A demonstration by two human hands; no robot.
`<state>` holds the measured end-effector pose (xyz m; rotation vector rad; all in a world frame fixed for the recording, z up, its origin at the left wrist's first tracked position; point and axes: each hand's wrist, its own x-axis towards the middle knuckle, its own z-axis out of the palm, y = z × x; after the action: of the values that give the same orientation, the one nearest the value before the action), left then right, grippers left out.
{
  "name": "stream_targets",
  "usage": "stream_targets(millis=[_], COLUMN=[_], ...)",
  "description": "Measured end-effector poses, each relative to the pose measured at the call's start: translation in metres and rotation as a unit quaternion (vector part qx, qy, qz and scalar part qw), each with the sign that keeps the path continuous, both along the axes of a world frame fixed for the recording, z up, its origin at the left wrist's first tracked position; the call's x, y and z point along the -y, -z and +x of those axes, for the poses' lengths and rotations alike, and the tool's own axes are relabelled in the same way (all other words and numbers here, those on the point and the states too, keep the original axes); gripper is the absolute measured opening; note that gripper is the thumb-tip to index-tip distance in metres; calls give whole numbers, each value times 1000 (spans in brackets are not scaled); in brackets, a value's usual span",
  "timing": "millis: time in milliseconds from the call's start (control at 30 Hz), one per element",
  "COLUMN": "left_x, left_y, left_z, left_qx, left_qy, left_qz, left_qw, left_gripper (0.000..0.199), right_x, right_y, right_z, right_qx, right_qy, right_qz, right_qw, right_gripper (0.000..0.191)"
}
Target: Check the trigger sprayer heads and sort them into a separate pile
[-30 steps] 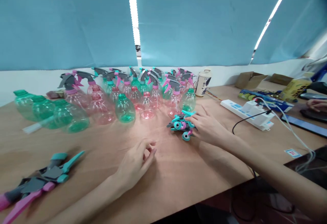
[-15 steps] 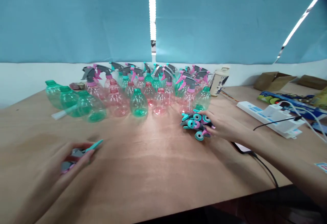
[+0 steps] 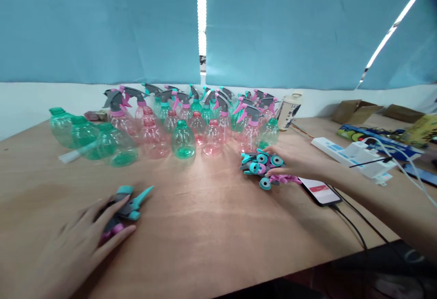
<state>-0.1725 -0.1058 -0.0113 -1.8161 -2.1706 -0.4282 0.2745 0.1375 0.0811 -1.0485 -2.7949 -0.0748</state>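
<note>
My left hand (image 3: pixel 87 233) is low over the table at left, its fingers and thumb curved around trigger spray heads. A grey and teal spray head (image 3: pixel 128 205) sticks out past the fingertips, with pink parts under the fingers. At right, my right hand (image 3: pixel 287 162) grips at a pile of spray heads (image 3: pixel 254 168), grey with teal or pink collars; its fingers partly hide them. Behind stand open-necked bottles, such as a green bottle (image 3: pixel 183 140) and a pink bottle (image 3: pixel 212 139). Several other bottles carry spray heads, one of them a pink-collared spray head (image 3: pixel 251 110).
White tubes (image 3: pixel 77 152) lie by the green bottles at left. Right of my right hand are a phone (image 3: pixel 321 190) with a cable, a white power strip (image 3: pixel 351 153), a blue box (image 3: pixel 378 139) and a cardboard box (image 3: pixel 355 110). A tall cup (image 3: pixel 289 111) stands behind.
My left hand has turned and lowered onto the table with the spray heads, which show more. My right hand has stayed at the pile; a pink part shows beneath it. The view has shifted slightly.
</note>
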Motion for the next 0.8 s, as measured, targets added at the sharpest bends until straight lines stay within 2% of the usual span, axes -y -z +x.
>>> stream_targets(millis=[33, 100, 167, 333, 467, 600, 700, 800], left_x=[-10, -22, -28, -50, -68, -86, -104, -123], left_y=[-17, -33, -34, -31, -39, -47, -53, -56], left_z=[25, 61, 83, 117, 136, 141, 142, 143], left_qx=[-12, -13, -10, 3, 11, 58, 94, 61], left_qy=[16, 49, 86, 175, 196, 216, 178, 123], left_qz=[-20, -47, -58, -67, -86, -84, -58, -39], left_qw=[1000, 998, 995, 982, 977, 971, 978, 990], left_gripper=[49, 46, 48, 48, 51, 43, 41, 42], right_x=[-1, -2, -3, -3, 2, 10, 12, 14], right_y=[-1, -3, -5, -10, -15, -20, -22, -25], right_z=[-1, -4, -6, -10, -17, -28, -34, -34], right_qx=[3, 8, 11, 19, 19, 6, -1, -2], right_qy=[-3, -12, -22, -27, -23, -20, -12, -1], right_qz=[2, 5, 6, 5, -2, -18, -36, -60], right_qw=[1000, 1000, 1000, 999, 1000, 1000, 999, 998], right_gripper=[48, 43, 38, 36, 36, 33, 31, 31])
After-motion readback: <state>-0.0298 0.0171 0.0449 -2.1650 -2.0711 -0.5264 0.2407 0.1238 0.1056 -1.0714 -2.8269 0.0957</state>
